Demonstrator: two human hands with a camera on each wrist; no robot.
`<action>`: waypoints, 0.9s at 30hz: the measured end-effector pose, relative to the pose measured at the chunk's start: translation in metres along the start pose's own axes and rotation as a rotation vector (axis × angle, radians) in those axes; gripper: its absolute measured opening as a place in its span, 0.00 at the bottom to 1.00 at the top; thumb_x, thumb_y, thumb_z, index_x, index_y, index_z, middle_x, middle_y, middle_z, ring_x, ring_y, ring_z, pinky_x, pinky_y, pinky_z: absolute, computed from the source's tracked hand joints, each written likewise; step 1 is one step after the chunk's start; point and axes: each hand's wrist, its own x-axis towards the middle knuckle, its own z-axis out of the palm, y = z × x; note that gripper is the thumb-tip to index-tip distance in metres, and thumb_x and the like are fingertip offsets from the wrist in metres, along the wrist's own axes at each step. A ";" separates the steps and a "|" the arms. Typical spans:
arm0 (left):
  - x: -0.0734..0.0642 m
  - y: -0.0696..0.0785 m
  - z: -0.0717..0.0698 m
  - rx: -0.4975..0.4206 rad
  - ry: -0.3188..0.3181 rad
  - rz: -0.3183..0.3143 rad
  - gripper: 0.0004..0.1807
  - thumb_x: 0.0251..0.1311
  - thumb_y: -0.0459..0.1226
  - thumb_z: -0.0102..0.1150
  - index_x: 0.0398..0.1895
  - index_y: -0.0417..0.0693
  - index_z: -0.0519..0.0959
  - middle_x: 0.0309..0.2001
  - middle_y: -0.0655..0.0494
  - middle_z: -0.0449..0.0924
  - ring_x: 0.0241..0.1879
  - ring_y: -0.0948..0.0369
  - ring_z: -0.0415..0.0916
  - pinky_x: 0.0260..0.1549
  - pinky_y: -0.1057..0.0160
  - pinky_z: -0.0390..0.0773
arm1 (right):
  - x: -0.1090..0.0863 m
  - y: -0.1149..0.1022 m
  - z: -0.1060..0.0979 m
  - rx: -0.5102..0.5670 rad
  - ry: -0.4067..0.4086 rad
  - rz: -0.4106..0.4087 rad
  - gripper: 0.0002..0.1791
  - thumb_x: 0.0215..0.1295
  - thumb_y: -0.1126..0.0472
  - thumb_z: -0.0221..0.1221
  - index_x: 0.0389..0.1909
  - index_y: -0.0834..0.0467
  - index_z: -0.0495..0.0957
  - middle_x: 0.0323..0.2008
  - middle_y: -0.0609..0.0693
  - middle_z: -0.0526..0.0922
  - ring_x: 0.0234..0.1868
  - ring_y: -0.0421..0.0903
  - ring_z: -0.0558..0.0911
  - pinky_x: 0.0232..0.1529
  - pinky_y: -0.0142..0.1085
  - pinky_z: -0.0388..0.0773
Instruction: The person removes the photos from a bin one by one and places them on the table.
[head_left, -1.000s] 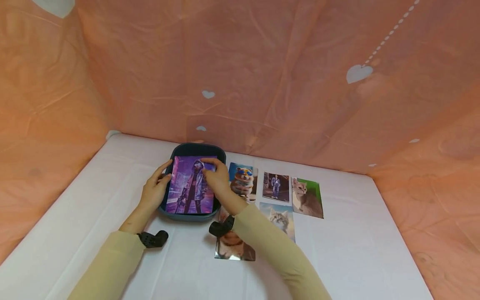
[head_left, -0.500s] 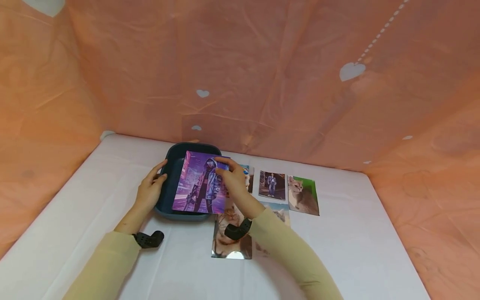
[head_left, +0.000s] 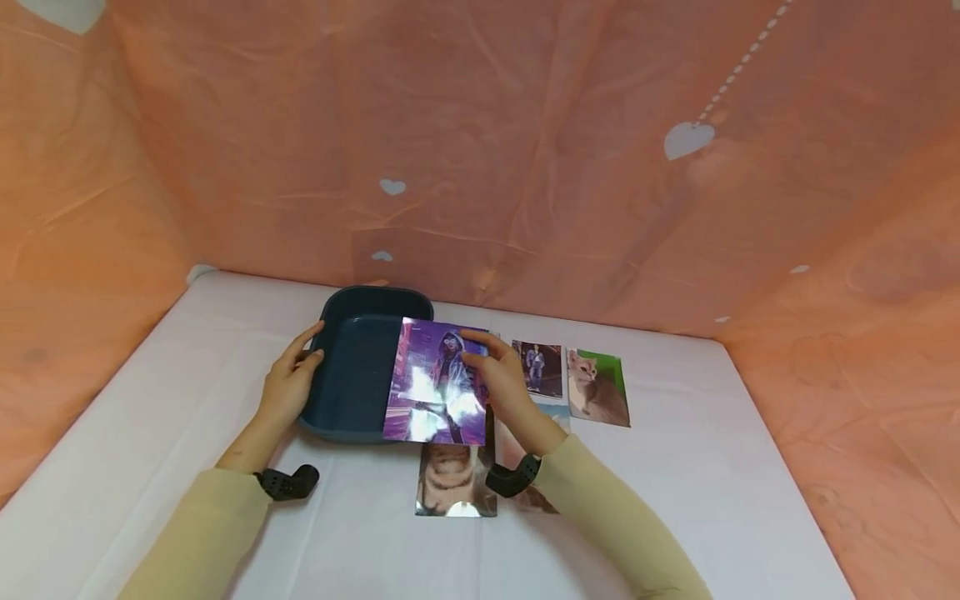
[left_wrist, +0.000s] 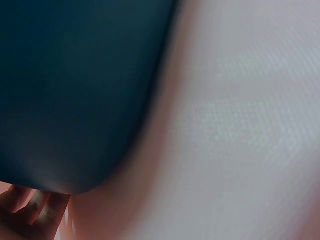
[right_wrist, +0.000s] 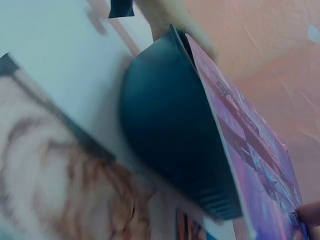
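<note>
My left hand (head_left: 288, 383) holds the left side of a dark blue plastic tub (head_left: 348, 383), its thumb at the rim. In the left wrist view its fingers (left_wrist: 47, 212) touch the outside of the tub's wall. My right hand (head_left: 510, 383) grips a purple picture card (head_left: 416, 367) by its right side, thumb and index finger on the front. The card shows a hooded figure and catches a bright glare. It overlaps the tub's right rim in the head view; in the right wrist view it stands tilted close against the tub.
Right of the tub lie several picture cards on the white cloth (head_left: 675, 483): a brown-striped cat (head_left: 450, 492), a standing person in blue (head_left: 543, 367) and a cat on green (head_left: 600, 392). Others are partly hidden under my right hand and arm. Orange curtains (head_left: 450, 125) enclose the table.
My right hand has drawn the purple card rightward from over the tub, uncovering the tub's inside. My left hand has stayed at the tub's left side. The head view has shifted slightly.
</note>
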 end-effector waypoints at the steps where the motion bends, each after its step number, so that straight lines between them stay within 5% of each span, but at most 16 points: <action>1: 0.000 0.000 0.000 0.000 -0.002 0.000 0.25 0.70 0.45 0.38 0.70 0.63 0.56 0.59 0.35 0.67 0.57 0.42 0.66 0.53 0.45 0.63 | -0.001 0.000 -0.004 -0.015 0.002 -0.008 0.19 0.55 0.70 0.59 0.50 0.57 0.79 0.41 0.46 0.80 0.13 0.34 0.63 0.16 0.28 0.62; 4: 0.000 -0.001 -0.001 -0.001 -0.001 0.000 0.25 0.70 0.45 0.38 0.70 0.63 0.56 0.58 0.35 0.68 0.57 0.43 0.66 0.52 0.45 0.63 | -0.008 -0.002 -0.015 -0.034 0.001 -0.015 0.20 0.56 0.71 0.58 0.51 0.59 0.78 0.56 0.50 0.73 0.12 0.34 0.59 0.17 0.28 0.59; 6: 0.000 -0.001 -0.002 0.001 -0.001 0.000 0.25 0.70 0.45 0.37 0.70 0.63 0.56 0.57 0.35 0.68 0.56 0.43 0.66 0.52 0.46 0.63 | -0.011 -0.001 -0.022 -0.044 0.006 -0.013 0.20 0.56 0.70 0.58 0.52 0.59 0.78 0.58 0.51 0.72 0.11 0.35 0.57 0.16 0.28 0.58; 15: 0.000 -0.002 -0.008 0.012 -0.002 0.008 0.25 0.70 0.45 0.37 0.70 0.63 0.55 0.57 0.35 0.68 0.56 0.44 0.66 0.52 0.46 0.63 | -0.020 0.016 -0.052 -0.098 0.101 -0.025 0.20 0.53 0.71 0.59 0.50 0.61 0.78 0.52 0.55 0.77 0.27 0.35 0.71 0.26 0.27 0.69; 20: 0.000 -0.003 -0.010 0.022 -0.011 0.006 0.26 0.70 0.46 0.36 0.71 0.64 0.54 0.58 0.34 0.68 0.56 0.42 0.65 0.52 0.44 0.62 | -0.026 0.024 -0.070 -0.088 0.114 0.027 0.20 0.54 0.71 0.58 0.51 0.60 0.78 0.53 0.54 0.75 0.28 0.35 0.72 0.27 0.28 0.70; 27: 0.001 -0.005 -0.010 0.021 -0.017 0.001 0.26 0.71 0.46 0.36 0.71 0.63 0.53 0.57 0.34 0.67 0.56 0.42 0.65 0.51 0.44 0.62 | -0.033 0.031 -0.094 -0.021 0.115 0.075 0.21 0.55 0.70 0.58 0.53 0.60 0.76 0.37 0.46 0.81 0.26 0.40 0.80 0.28 0.33 0.78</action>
